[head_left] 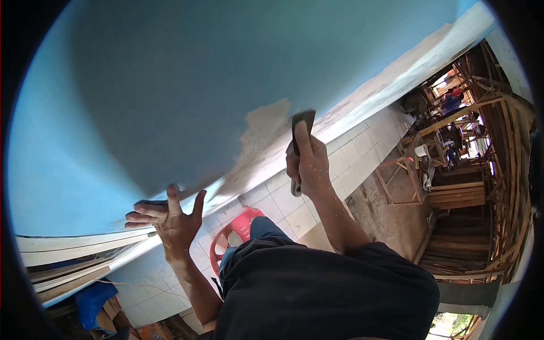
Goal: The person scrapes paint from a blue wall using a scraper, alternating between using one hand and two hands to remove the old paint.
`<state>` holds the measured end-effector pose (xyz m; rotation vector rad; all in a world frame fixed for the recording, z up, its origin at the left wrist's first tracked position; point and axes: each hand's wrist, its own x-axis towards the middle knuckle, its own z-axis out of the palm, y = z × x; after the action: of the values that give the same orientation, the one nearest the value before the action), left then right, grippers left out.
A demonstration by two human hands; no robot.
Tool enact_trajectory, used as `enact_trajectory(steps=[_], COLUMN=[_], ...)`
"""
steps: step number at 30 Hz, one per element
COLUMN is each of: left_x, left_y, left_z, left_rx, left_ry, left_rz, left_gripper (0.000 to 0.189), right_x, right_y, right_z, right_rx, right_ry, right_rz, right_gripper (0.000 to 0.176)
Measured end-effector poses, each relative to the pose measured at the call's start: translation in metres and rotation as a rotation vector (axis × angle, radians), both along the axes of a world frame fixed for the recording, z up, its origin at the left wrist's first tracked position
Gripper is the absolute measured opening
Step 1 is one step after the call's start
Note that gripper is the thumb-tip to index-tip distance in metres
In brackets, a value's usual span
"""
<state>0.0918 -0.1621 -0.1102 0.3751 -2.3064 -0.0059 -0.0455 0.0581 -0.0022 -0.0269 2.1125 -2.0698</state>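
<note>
My right hand (310, 164) is wrapped around a putty knife (304, 118), with the thumb laid along its dark blade and the handle end poking out below the fist. The blade overlaps the lower edge of a blue wall (187, 102), beside a bare, pale brown patch (266, 122). At the left, my left hand (178, 224) is raised in front of the wall with thumb and index finger spread. A dark, flat scraper-like tool (152, 202) lies against its other fingers, which hide most of it.
Below me are white floor tiles (354, 150) and a red plastic chair (243, 224) by my leg. Wooden frames (396, 181) and stacked boards (459, 195) line the right side. A blue bag (95, 303) and cardboard boxes (156, 331) sit at lower left.
</note>
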Motion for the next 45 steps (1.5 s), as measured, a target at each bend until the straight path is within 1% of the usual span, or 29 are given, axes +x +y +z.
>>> enact_trajectory(steps=[1, 5, 8, 9, 12, 13, 16, 17, 20, 21, 22, 24, 25, 28, 29, 30, 31, 32, 33, 34, 35, 39, 40, 42, 43, 44, 45], left_x=[0.000, 0.003, -0.001, -0.001, -0.001, -0.001, -0.001, -0.001, -0.001, 0.000, 0.000, -0.001, -0.001, -0.003, -0.003, -0.002, -0.003, -0.001, -0.002, -0.002, -0.002, 0.000, -0.002, -0.002, -0.002, -0.002, -0.003], left_y=[0.000, 0.005, 0.002, 0.000, 0.000, 0.000, 0.000, 0.000, -0.001, 0.000, 0.001, 0.001, -0.001, -0.002, -0.001, 0.001, 0.001, 0.002, 0.001, -0.001, -0.001, 0.002, 0.000, 0.001, 0.000, 0.000, 0.000], left_z=[-0.001, -0.003, 0.000, -0.002, -0.003, -0.002, -0.002, 0.000, 0.001, 0.001, -0.002, 0.000, 0.001, 0.002, 0.003, 0.002, 0.001, -0.001, -0.003, -0.001, 0.003, 0.003, -0.001, -0.001, 0.001, 0.004, 0.005], left_rx=[-0.021, 0.006, 0.000, -0.016, -0.004, -0.002, -0.021, -0.019, -0.036, -0.019, 0.017, -0.001, -0.025, -0.054, -0.050, -0.043, -0.028, -0.029, -0.037, -0.047, -0.052, -0.005, -0.032, -0.005, -0.019, -0.030, -0.032], left_ry=[-0.008, -0.042, -0.025, 0.016, 0.023, 0.020, 0.012, 0.012, 0.002, -0.032, -0.012, -0.005, -0.003, 0.007, -0.007, -0.029, 0.024, 0.007, 0.008, 0.011, 0.005, -0.051, 0.020, 0.015, 0.010, 0.004, 0.012], left_rz=[0.014, 0.036, 0.036, 0.009, 0.004, 0.010, 0.018, 0.011, 0.018, 0.033, 0.028, 0.021, 0.019, 0.038, 0.049, 0.052, 0.015, 0.006, 0.012, 0.020, 0.016, 0.038, 0.008, 0.006, 0.003, 0.008, 0.008], left_gripper=[0.099, 0.099, 0.099, 0.100, 0.100, 0.100, 0.100, 0.099, 0.098, 0.098, 0.098, 0.098, 0.099, 0.101, 0.102, 0.102, 0.101, 0.101, 0.101, 0.101, 0.101, 0.105, 0.106, 0.106, 0.106, 0.107, 0.106], right_x=[-0.002, -0.005, 0.000, 0.000, -0.005, -0.005, 0.002, 0.000, -0.004, -0.002, 0.003, 0.002, 0.002, -0.003, -0.005, -0.003, -0.001, -0.001, 0.003, 0.002, 0.000, -0.003, 0.001, 0.004, 0.005, 0.005, 0.001], right_y=[0.000, -0.001, 0.001, -0.001, -0.001, -0.001, -0.004, -0.001, -0.003, -0.004, -0.003, -0.008, -0.007, -0.006, -0.007, -0.006, -0.006, -0.009, -0.010, -0.009, -0.006, -0.001, 0.001, -0.007, -0.007, -0.005, -0.005], right_z=[-0.002, 0.017, 0.003, 0.005, 0.020, 0.018, 0.005, -0.003, 0.019, 0.028, 0.023, 0.017, 0.012, 0.024, 0.030, 0.029, 0.028, 0.028, 0.019, 0.008, 0.004, 0.014, 0.010, 0.003, -0.008, -0.011, -0.005], right_rx=[-0.053, -0.047, -0.007, -0.019, -0.028, -0.058, 0.027, -0.005, 0.000, -0.038, -0.016, 0.005, 0.047, 0.019, 0.028, 0.020, 0.011, -0.009, 0.040, 0.061, 0.018, -0.042, -0.034, -0.039, 0.043, 0.012, 0.001], right_ry=[-0.025, 0.075, -0.006, -0.022, 0.052, 0.068, 0.016, 0.003, 0.088, 0.087, 0.071, 0.080, 0.041, 0.137, 0.134, 0.120, 0.108, 0.111, 0.121, 0.044, 0.038, 0.063, 0.035, 0.008, 0.014, -0.051, -0.024], right_rz=[0.021, 0.005, -0.009, 0.000, -0.018, 0.002, -0.056, -0.023, -0.023, -0.018, -0.048, -0.086, -0.072, -0.015, -0.055, -0.062, -0.072, -0.075, -0.075, -0.069, -0.029, 0.057, 0.030, -0.018, -0.020, 0.030, 0.042], right_gripper=[0.052, 0.051, 0.051, 0.052, 0.052, 0.052, 0.052, 0.052, 0.051, 0.051, 0.051, 0.052, 0.053, 0.053, 0.053, 0.053, 0.053, 0.053, 0.053, 0.052, 0.052, 0.050, 0.050, 0.050, 0.051, 0.052, 0.052])
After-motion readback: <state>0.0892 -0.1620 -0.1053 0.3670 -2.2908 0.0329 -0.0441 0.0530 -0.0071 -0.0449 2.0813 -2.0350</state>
